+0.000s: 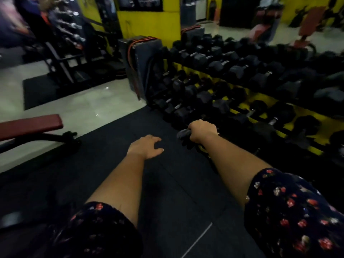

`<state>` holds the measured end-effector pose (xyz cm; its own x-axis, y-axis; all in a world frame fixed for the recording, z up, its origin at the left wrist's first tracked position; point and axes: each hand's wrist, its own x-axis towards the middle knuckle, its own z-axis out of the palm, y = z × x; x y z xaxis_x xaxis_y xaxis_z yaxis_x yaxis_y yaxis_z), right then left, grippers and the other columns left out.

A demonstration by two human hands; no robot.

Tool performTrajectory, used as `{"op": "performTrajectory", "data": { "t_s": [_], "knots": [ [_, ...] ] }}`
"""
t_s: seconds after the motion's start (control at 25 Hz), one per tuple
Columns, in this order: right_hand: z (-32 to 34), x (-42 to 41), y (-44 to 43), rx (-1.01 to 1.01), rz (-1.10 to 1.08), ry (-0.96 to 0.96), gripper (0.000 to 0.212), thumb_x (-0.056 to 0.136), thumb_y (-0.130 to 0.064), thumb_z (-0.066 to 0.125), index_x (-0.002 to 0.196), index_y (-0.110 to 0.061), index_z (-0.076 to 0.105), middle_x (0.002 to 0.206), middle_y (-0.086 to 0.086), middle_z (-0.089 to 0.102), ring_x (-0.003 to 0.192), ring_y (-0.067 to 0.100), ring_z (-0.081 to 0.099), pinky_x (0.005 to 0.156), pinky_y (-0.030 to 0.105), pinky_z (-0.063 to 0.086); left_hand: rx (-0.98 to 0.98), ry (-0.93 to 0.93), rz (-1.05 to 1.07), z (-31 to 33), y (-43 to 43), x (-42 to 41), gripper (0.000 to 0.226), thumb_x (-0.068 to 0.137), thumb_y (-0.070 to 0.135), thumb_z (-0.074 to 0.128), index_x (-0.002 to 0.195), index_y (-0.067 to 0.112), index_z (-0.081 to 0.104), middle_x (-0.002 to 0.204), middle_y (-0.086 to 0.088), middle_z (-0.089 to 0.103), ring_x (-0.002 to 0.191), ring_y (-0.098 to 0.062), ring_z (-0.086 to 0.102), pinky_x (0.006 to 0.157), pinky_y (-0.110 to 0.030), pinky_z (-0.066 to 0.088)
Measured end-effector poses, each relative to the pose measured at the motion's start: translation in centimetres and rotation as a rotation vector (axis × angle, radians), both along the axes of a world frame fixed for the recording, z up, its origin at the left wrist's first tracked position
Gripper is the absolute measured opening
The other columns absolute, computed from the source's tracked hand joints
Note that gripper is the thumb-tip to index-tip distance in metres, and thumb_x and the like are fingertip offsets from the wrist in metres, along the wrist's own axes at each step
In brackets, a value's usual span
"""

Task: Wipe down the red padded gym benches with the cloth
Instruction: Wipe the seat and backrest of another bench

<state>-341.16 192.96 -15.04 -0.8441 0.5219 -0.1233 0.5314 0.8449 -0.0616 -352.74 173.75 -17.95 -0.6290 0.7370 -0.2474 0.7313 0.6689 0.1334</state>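
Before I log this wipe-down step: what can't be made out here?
Head view only.
- Cloth: mostly hidden inside the right hand; dim light, colour unclear.
- Red bench: cut off by the left edge; whether wiped, untellable.
- Far benches: motion-blurred, details lost.
- Left hand: palm faces away.

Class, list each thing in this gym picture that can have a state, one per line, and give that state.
left hand: open, fingers relaxed, holds nothing.
right hand: grips the cloth.
cloth: bunched, held clear of the bench.
red padded bench: nothing on the part in view, apart from both hands, not being wiped.
dumbbells: stored on the rack.
rack: loaded with dumbbells.
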Motion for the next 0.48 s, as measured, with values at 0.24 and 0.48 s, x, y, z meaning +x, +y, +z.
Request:
{"op": "performTrajectory", "data": {
  "t_s": [0.24,0.48],
  "knots": [
    [-0.7,-9.5,-3.4,-0.022,0.276,0.017,0.027,0.085,-0.021,0.058,0.112,-0.023,0.064,0.106,0.005,0.061,0.089,0.028,0.060,0.067,0.036,0.048,-0.016,0.011,0.296,-0.4,-6.5,-4.3,0.060,0.092,0.055,0.053,0.147,0.035,0.039,0.151,0.000,0.038,0.134,-0.025,0.042,0.105,-0.046,0.042],
    [-2.4,-20.0,-12.4,0.020,0.541,-0.054,0.016,0.087,-0.021,0.057,0.102,-0.020,0.063,0.092,0.003,0.058,0.077,0.025,0.055,0.065,0.037,0.044,-0.066,0.007,0.541,-1.7,-16.8,-10.3,0.065,0.093,0.056,0.052,0.151,0.031,0.035,0.154,0.001,0.037,0.135,-0.024,0.042,0.102,-0.044,0.044]
  ]
}}
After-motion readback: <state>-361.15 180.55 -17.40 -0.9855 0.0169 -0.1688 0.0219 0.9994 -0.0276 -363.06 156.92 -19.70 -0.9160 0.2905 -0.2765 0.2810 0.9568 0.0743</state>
